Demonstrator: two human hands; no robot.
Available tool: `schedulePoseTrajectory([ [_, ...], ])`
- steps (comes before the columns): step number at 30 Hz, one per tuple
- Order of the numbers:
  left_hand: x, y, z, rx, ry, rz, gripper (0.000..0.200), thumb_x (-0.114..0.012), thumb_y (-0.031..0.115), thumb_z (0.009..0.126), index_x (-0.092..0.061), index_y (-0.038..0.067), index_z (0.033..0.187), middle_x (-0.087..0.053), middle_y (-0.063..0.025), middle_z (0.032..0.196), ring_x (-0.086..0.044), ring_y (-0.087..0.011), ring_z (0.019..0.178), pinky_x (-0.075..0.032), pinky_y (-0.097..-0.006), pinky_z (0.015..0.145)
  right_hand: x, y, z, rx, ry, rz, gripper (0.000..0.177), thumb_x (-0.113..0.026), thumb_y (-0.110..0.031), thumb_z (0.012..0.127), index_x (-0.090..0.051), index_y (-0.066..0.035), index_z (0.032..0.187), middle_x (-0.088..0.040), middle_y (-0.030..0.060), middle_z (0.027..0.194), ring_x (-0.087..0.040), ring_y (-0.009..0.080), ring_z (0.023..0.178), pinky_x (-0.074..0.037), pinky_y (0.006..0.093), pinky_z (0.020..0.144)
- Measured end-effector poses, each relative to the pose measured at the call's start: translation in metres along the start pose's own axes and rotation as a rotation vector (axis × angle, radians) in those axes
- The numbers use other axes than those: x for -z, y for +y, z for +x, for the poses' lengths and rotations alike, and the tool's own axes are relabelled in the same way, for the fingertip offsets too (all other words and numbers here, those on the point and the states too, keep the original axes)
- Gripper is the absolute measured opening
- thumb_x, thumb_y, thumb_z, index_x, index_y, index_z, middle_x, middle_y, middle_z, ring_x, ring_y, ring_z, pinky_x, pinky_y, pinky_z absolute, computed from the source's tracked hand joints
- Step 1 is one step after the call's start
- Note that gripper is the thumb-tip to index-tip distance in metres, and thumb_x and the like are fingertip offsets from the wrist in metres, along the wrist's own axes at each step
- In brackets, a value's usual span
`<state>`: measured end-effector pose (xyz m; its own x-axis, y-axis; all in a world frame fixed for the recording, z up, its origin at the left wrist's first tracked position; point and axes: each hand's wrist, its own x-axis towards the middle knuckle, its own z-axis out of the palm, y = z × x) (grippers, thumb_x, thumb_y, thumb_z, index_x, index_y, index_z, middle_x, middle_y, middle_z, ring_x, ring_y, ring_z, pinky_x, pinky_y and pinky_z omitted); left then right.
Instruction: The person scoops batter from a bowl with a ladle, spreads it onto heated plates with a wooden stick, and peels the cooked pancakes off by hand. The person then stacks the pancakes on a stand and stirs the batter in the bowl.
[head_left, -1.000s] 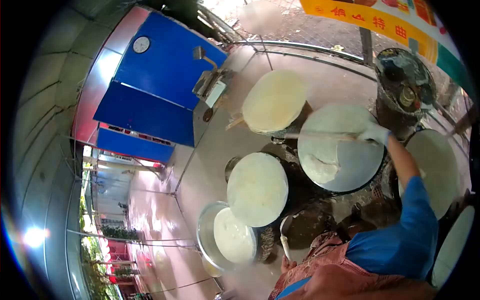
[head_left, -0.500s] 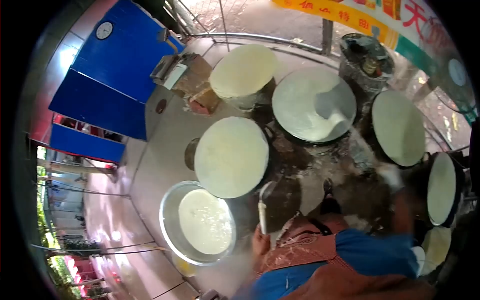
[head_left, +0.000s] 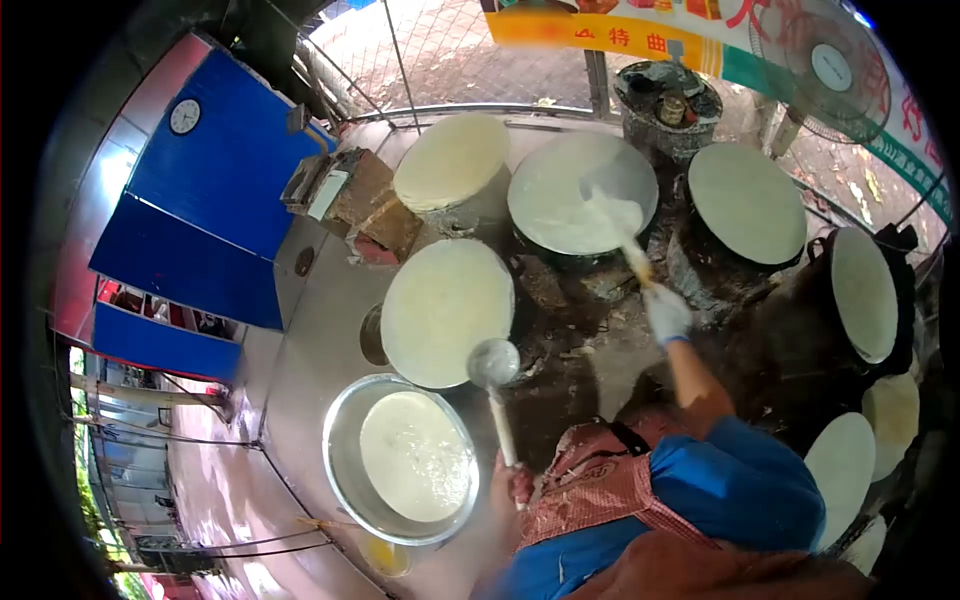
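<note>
My right hand, in a white glove, is closed around the handle of a spatula. The spatula's white-coated end rests in the round pan, where white batter covers most of the surface and a grey patch shows at the right. In my left hand is a ladle, gripped by its pale handle. The ladle's bowl overlaps the lower right rim of a nearer round pan coated pale cream; whether it touches cannot be told. Below it to the left stands a metal basin of white liquid batter.
More pale-coated round pans surround me. A soot-stained drum stands behind the pans. Cardboard boxes sit at the back left, near a blue panel. A fan is at the upper right.
My right hand, blurred before, has moved left with the spatula and is now closer to the pan. The ladle in my left hand has moved forward and left to the nearer pan's rim. The view has shifted.
</note>
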<state>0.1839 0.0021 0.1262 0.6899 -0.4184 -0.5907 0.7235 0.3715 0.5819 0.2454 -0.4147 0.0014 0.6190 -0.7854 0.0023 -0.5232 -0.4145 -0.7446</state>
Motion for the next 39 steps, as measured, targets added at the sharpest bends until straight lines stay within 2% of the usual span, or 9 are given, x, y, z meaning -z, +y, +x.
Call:
schedulePoseTrajectory([
  [2, 0.027, -0.015, 0.008, 0.051, -0.141, -0.316, 0.05, -0.045, 0.007, 0.088, -0.029, 0.016, 0.135, -0.04, -0.0001, 0.069, -0.035, -0.0057, 0.046, -0.026, -0.0154, 0.035, -0.054, -0.015, 0.01, -0.003, -0.171, -0.132, 0.036, -0.053, -0.041, 0.086, -0.065, -0.015, 0.108, -0.063, 0.016, 0.103, -0.06, 0.0332, 0.094, -0.047, 0.0402, 0.08],
  [4, 0.052, -0.026, 0.014, 0.154, -0.228, -0.38, 0.015, -0.047, 0.021, 0.092, -0.045, 0.011, 0.102, -0.038, 0.0008, 0.061, -0.033, -0.0077, 0.043, -0.028, -0.0185, 0.036, -0.027, -0.037, 0.001, 0.117, -0.262, -0.122, 0.039, -0.054, -0.045, 0.086, -0.065, -0.015, 0.109, -0.064, 0.0146, 0.104, -0.06, 0.0335, 0.094, -0.047, 0.0395, 0.081],
  [6, 0.05, -0.02, 0.017, 0.23, -0.222, -0.33, 0.03, -0.049, 0.033, 0.092, -0.039, 0.013, 0.072, -0.034, 0.0017, 0.053, -0.032, -0.0095, 0.041, -0.028, -0.0214, 0.037, -0.007, 0.005, 0.01, 0.177, -0.125, -0.081, 0.03, -0.054, -0.038, 0.087, -0.066, -0.017, 0.104, -0.067, 0.0142, 0.091, -0.062, 0.0316, 0.085, -0.049, 0.041, 0.075],
  [18, 0.035, -0.04, 0.061, 0.32, -0.229, -0.496, 0.017, -0.052, 0.023, 0.09, -0.047, 0.011, 0.08, -0.037, 0.0016, 0.06, -0.035, -0.0069, 0.048, -0.031, -0.0214, 0.042, 0.022, 0.044, 0.065, 0.256, -0.127, -0.095, 0.032, -0.053, -0.037, 0.087, -0.067, -0.013, 0.102, -0.065, 0.0152, 0.092, -0.063, 0.0317, 0.082, -0.049, 0.0415, 0.072],
  [20, 0.006, -0.037, 0.06, 0.071, 0.027, -0.161, 0.019, -0.051, 0.025, 0.091, -0.046, 0.011, 0.079, -0.037, 0.0007, 0.059, -0.035, -0.0078, 0.047, -0.028, -0.0211, 0.041, 0.058, 0.03, 0.097, 0.161, -0.107, -0.128, 0.032, -0.051, -0.036, 0.088, -0.066, -0.012, 0.104, -0.066, 0.0139, 0.092, -0.063, 0.0304, 0.083, -0.049, 0.0391, 0.073],
  [27, -0.049, -0.016, 0.086, 0.46, 0.145, -0.536, 0.028, -0.05, 0.029, 0.092, -0.042, 0.013, 0.07, -0.036, 0.0041, 0.052, -0.031, -0.0073, 0.042, -0.025, -0.0235, 0.039, 0.033, 0.022, 0.062, 0.368, -0.271, -0.29, 0.031, -0.054, -0.041, 0.086, -0.069, -0.017, 0.098, -0.066, 0.0127, 0.083, -0.065, 0.0283, 0.077, -0.05, 0.0403, 0.07],
  [33, -0.097, -0.002, 0.115, 0.328, 0.197, 0.032, 0.03, -0.048, 0.032, 0.094, -0.043, 0.014, 0.071, -0.036, 0.0045, 0.054, -0.032, -0.007, 0.043, -0.025, -0.0233, 0.039, 0.035, 0.014, 0.185, 0.236, 0.123, -0.017, 0.035, -0.049, -0.038, 0.089, -0.064, -0.007, 0.083, -0.061, 0.0209, 0.079, -0.058, 0.0399, 0.074, -0.046, 0.0478, 0.065],
  [37, -0.093, -0.023, 0.128, 0.36, 0.183, -0.021, 0.025, -0.046, 0.027, 0.096, -0.045, 0.012, 0.076, -0.032, 0.0049, 0.056, -0.032, -0.0068, 0.045, -0.025, -0.0226, 0.04, 0.059, 0.033, 0.1, 0.39, -0.172, -0.259, 0.03, -0.053, -0.037, 0.088, -0.068, -0.011, 0.088, -0.064, 0.0169, 0.077, -0.063, 0.03, 0.069, -0.049, 0.0415, 0.065],
  [39, -0.087, -0.029, 0.135, 0.352, 0.179, -0.055, 0.025, -0.046, 0.027, 0.096, -0.044, 0.012, 0.076, -0.032, 0.0048, 0.057, -0.032, -0.0068, 0.046, -0.025, -0.0224, 0.04, 0.044, 0.096, 0.112, 0.408, 0.046, 0.01, 0.03, -0.054, -0.038, 0.088, -0.069, -0.012, 0.092, -0.065, 0.0138, 0.075, -0.064, 0.0262, 0.066, -0.05, 0.0386, 0.063],
])
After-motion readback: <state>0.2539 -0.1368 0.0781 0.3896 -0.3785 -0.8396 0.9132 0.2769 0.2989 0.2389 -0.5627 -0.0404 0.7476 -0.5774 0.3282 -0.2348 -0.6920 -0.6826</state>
